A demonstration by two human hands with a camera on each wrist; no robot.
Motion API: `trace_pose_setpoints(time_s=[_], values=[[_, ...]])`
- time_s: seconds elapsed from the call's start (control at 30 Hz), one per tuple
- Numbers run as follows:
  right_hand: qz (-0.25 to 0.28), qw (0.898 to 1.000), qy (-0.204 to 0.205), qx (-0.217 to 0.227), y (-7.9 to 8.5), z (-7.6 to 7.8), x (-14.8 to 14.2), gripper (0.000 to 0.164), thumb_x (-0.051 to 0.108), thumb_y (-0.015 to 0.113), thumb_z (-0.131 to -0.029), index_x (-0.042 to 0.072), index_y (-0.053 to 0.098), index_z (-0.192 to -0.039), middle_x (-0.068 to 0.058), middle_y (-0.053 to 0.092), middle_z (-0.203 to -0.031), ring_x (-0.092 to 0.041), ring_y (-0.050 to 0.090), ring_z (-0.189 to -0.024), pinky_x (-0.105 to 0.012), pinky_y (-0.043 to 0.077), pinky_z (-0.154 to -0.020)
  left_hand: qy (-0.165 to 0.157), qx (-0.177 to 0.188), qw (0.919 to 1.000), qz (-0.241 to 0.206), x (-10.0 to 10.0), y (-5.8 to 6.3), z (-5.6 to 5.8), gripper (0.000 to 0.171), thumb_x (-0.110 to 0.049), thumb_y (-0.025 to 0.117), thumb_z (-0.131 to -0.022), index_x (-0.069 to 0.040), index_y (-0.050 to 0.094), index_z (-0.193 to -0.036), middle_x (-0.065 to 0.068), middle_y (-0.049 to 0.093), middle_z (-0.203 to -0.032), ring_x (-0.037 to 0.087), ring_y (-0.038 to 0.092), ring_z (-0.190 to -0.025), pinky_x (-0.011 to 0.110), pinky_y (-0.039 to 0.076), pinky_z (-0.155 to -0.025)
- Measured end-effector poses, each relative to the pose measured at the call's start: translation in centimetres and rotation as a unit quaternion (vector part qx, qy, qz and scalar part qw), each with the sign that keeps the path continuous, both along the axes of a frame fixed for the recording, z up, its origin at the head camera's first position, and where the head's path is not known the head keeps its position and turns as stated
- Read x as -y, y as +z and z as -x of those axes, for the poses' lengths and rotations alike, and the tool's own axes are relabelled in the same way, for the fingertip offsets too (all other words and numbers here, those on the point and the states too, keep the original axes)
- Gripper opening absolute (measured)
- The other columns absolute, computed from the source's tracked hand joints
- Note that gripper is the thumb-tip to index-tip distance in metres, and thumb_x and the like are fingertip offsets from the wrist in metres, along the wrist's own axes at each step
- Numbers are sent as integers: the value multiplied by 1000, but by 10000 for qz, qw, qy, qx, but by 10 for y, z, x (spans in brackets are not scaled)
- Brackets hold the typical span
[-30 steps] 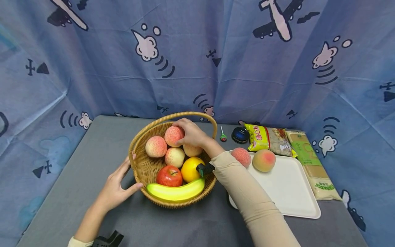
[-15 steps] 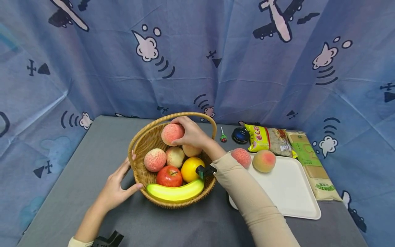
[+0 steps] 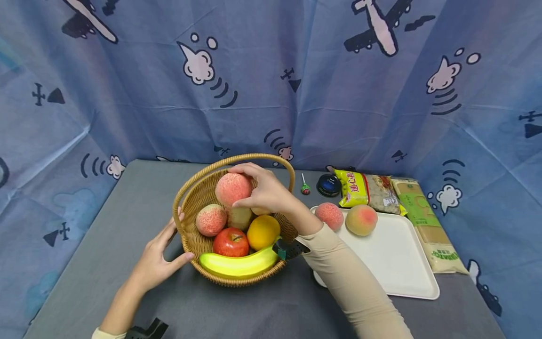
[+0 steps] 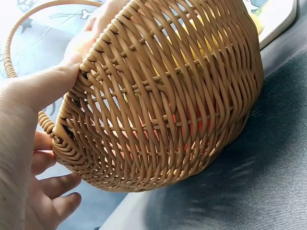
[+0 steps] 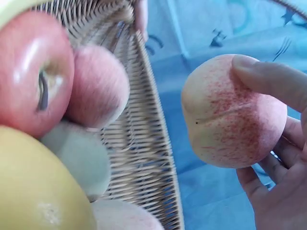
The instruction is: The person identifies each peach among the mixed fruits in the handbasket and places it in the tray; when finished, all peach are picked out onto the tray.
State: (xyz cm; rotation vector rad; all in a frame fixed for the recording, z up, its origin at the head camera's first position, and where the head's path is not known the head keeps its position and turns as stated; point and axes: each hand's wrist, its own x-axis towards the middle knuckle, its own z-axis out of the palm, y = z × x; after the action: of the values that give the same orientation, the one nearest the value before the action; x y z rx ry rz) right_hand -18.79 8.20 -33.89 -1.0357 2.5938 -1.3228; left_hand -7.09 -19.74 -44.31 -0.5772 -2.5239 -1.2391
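Note:
My right hand (image 3: 271, 190) grips a pinkish-red peach (image 3: 230, 189) with thumb and fingers. In the right wrist view this peach (image 5: 218, 120) is raised off the other fruit. Beneath it stands a wicker basket (image 3: 190, 233) with a tall hooped handle. Inside lie another peach (image 3: 211, 220), a red apple (image 3: 230, 242), an orange (image 3: 263, 232) and a banana (image 3: 239, 264) along the near rim. Paler peaches are partly hidden under my right hand. My left hand (image 3: 154, 263) holds the basket's left rim, its thumb (image 4: 53, 81) on the edge and fingers by the handle's foot.
Right of the basket a white tray (image 3: 394, 256) carries two peaches (image 3: 361, 220). Behind it sit a lollipop (image 3: 305, 185), a dark round tin (image 3: 329, 185) and a yellow food packet (image 3: 368, 190). A tan and green packet (image 3: 427, 226) lies along the tray's right side.
My right hand has lifted the peach up from among the others and toward me. A peach beside it has settled slightly lower left. My left hand stays on the rim.

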Motion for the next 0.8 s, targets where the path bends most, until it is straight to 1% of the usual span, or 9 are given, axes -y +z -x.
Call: trace_pose_setpoints(time_s=[0.13,0.3,0.4,0.43,0.47,0.6,0.67,0.7,0.8], values=[[284,9996,-6,-50,6,-18,-15,67,20,86,-67,16,58,-128,1,54,-131,-15,53,-114,-34,52,-91,-13,-60,10000,-4,0,0,1,92,-14,81,-72,-9,31,-149,14,33,-152,-8,27,-133,2,28,-98],[714,9970,-31,-282,8,-41,-39,69,17,87,-66,10,58,-128,-1,55,-132,-15,51,-120,-37,50,-94,-123,-92,9998,-133,0,0,1,90,-11,80,-71,-7,33,-148,16,30,-153,-8,26,-134,2,27,-100],[1017,9942,-51,-359,8,-53,-58,70,10,87,-66,6,57,-129,-5,54,-132,-17,50,-120,-37,48,-98,-174,-123,9996,-168,0,0,1,90,-9,81,-70,-5,34,-147,18,29,-153,-7,25,-136,2,28,-100],[1073,9934,-119,-385,8,-57,-64,71,9,87,-66,6,56,-130,-5,54,-133,-17,50,-121,-35,47,-100,-178,-113,9996,-165,0,0,0,90,-9,81,-70,-5,34,-147,18,29,-153,-7,25,-136,2,28,-100],[1119,9927,-199,-406,8,-61,-71,71,7,86,-65,6,56,-130,-6,53,-133,-16,51,-119,-29,50,-94,-171,-101,9997,-152,0,0,0,90,-10,81,-70,-5,34,-147,18,29,-153,-7,25,-136,2,27,-100],[1150,9896,-721,-478,1,-73,-102,75,2,86,-64,9,55,-132,-5,53,-133,-12,49,-119,-15,48,-90,-172,-51,9997,-139,0,1,-1,91,-10,80,-71,-8,32,-148,15,27,-155,-6,24,-136,2,27,-100],[1158,9866,-1006,-547,-4,-79,-117,76,-2,85,-62,9,55,-132,-6,52,-133,-10,48,-119,-12,48,-86,-180,-49,9997,-145,0,1,-1,91,-10,80,-71,-7,32,-148,14,27,-155,-6,25,-136,2,27,-101],[1181,9848,-1142,-568,-7,-82,-124,78,-5,85,-61,8,55,-132,-6,52,-133,-10,47,-122,-14,46,-94,-180,-43,9997,-146,0,1,-1,91,-10,80,-71,-7,32,-148,14,26,-155,-6,25,-136,2,27,-101],[1162,9779,-1568,-746,-17,-91,-148,80,-11,84,-58,3,54,-132,-3,52,-133,-7,47,-122,-12,44,-96,-167,-36,9998,-126,0,1,-1,91,-10,80,-71,-6,33,-148,14,27,-155,-6,24,-136,2,27,-100]])
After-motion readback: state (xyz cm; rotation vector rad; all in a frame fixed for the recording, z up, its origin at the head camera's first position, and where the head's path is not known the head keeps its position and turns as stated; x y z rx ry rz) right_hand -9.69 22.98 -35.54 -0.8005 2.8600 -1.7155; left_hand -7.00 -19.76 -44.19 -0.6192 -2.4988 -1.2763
